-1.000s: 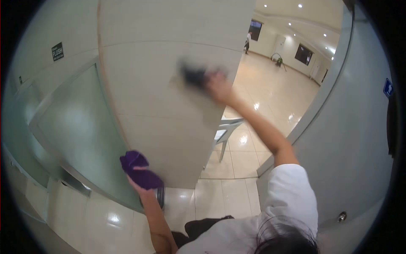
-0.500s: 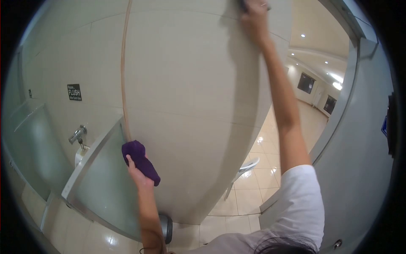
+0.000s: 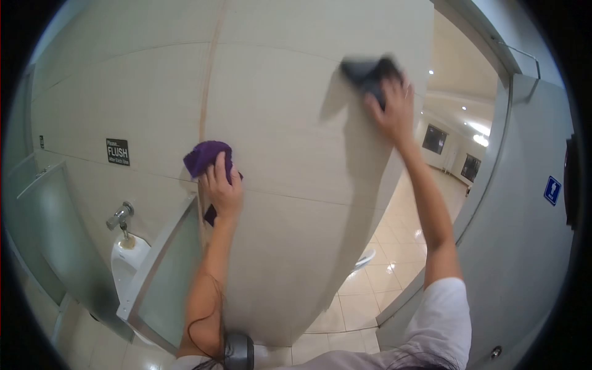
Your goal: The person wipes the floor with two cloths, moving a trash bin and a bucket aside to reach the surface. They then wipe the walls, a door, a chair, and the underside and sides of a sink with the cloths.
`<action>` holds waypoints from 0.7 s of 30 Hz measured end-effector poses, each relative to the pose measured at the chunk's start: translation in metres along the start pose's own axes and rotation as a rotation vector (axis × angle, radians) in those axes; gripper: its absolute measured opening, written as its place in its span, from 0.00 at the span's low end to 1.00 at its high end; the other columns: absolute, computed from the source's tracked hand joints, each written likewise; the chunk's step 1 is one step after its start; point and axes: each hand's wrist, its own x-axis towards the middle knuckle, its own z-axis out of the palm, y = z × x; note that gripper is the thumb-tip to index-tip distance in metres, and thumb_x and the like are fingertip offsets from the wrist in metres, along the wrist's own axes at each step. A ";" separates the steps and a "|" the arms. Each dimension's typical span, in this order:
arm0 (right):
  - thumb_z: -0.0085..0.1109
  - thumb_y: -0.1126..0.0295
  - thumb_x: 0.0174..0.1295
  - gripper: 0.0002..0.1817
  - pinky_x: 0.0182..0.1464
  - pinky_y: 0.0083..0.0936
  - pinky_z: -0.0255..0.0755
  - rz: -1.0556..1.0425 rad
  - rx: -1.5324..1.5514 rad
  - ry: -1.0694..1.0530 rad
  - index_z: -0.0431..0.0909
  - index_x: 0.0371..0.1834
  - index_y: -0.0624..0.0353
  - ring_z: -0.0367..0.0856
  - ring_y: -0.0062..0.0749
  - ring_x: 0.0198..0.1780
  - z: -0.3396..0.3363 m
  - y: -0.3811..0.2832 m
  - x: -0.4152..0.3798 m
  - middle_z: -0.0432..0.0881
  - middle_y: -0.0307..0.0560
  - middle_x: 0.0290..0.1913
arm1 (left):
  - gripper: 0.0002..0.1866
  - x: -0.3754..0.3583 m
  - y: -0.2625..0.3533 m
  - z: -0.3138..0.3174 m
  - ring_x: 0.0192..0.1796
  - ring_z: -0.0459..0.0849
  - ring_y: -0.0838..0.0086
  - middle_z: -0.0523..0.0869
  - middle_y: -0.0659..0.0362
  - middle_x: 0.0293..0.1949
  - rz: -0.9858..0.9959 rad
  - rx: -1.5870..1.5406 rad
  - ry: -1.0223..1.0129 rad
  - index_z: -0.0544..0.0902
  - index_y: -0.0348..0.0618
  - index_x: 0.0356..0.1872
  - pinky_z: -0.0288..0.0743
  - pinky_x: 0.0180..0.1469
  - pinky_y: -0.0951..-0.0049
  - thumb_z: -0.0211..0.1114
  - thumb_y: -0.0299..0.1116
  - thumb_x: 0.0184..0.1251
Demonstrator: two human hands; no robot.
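Pressing dark cloth near wall edge

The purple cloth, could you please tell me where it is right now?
In the head view, the purple cloth is left of centre, pressed against the tiled wall under the left hand, right of the FLUSH sign.

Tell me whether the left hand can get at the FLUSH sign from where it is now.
Probably yes. The left hand presses a purple cloth on the tiled wall, and the FLUSH sign sits on the adjoining wall face to its left, with only bare tile between them.
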 end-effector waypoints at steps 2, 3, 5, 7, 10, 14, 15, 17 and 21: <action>0.49 0.49 0.62 0.27 0.62 0.50 0.54 0.058 -0.063 0.241 0.74 0.51 0.61 0.64 0.60 0.61 0.037 0.014 0.092 0.75 0.53 0.54 | 0.20 -0.002 0.000 -0.003 0.43 0.74 0.53 0.78 0.50 0.41 -0.061 -0.024 -0.037 0.75 0.41 0.53 0.66 0.48 0.58 0.59 0.31 0.59; 0.48 0.55 0.61 0.23 0.62 0.47 0.55 -0.086 -0.293 0.152 0.72 0.49 0.64 0.66 0.54 0.61 0.046 0.013 0.131 0.75 0.54 0.54 | 0.20 -0.002 -0.002 -0.004 0.43 0.74 0.53 0.78 0.50 0.41 -0.056 -0.009 -0.029 0.75 0.41 0.53 0.66 0.48 0.58 0.59 0.31 0.59; 0.44 0.76 0.51 0.11 0.53 0.45 0.60 0.161 0.180 0.373 0.77 0.32 0.67 0.74 0.56 0.45 0.056 -0.035 0.202 0.79 0.61 0.41 | 0.20 -0.002 -0.008 -0.006 0.44 0.74 0.52 0.78 0.50 0.41 0.002 0.025 -0.025 0.75 0.41 0.53 0.65 0.49 0.56 0.58 0.31 0.59; 0.43 0.73 0.55 0.12 0.48 0.48 0.65 0.193 0.119 -0.081 0.79 0.28 0.66 0.77 0.54 0.39 0.081 -0.059 0.259 0.80 0.63 0.35 | 0.20 -0.003 -0.009 -0.009 0.44 0.75 0.53 0.79 0.49 0.41 0.008 0.040 -0.035 0.75 0.40 0.53 0.65 0.51 0.56 0.58 0.31 0.58; 0.43 0.75 0.55 0.14 0.51 0.45 0.68 0.053 0.139 0.134 0.76 0.42 0.66 0.74 0.54 0.50 0.083 -0.146 0.249 0.76 0.62 0.50 | 0.20 0.002 -0.014 -0.013 0.46 0.75 0.53 0.79 0.49 0.42 0.039 0.034 -0.036 0.75 0.40 0.53 0.64 0.53 0.55 0.58 0.30 0.57; 0.51 0.77 0.49 0.20 0.65 0.51 0.55 -0.349 0.357 0.105 0.72 0.49 0.61 0.67 0.50 0.61 0.084 -0.225 0.132 0.75 0.55 0.52 | 0.21 -0.001 -0.019 -0.019 0.48 0.76 0.54 0.81 0.50 0.43 0.058 0.024 -0.069 0.75 0.39 0.53 0.63 0.55 0.55 0.59 0.30 0.55; 0.50 0.74 0.51 0.21 0.67 0.48 0.53 -0.387 0.321 0.050 0.71 0.52 0.62 0.66 0.49 0.62 0.069 -0.238 0.086 0.76 0.52 0.53 | 0.21 -0.001 -0.021 -0.021 0.48 0.76 0.55 0.81 0.50 0.43 0.050 0.029 -0.112 0.75 0.39 0.53 0.63 0.55 0.55 0.60 0.30 0.55; 0.54 0.71 0.50 0.15 0.66 0.45 0.58 -0.679 0.582 -0.165 0.78 0.43 0.60 0.66 0.47 0.62 0.050 -0.247 0.012 0.77 0.48 0.51 | 0.22 -0.008 -0.025 -0.026 0.47 0.78 0.55 0.81 0.49 0.42 0.066 0.073 -0.106 0.75 0.38 0.51 0.65 0.53 0.56 0.61 0.30 0.53; 0.55 0.71 0.49 0.15 0.56 0.38 0.65 -0.555 0.572 0.085 0.79 0.41 0.60 0.70 0.40 0.56 0.044 -0.203 0.033 0.77 0.45 0.50 | 0.21 -0.020 -0.031 -0.019 0.39 0.79 0.55 0.81 0.50 0.35 -0.035 0.103 -0.276 0.76 0.38 0.49 0.69 0.42 0.57 0.62 0.31 0.51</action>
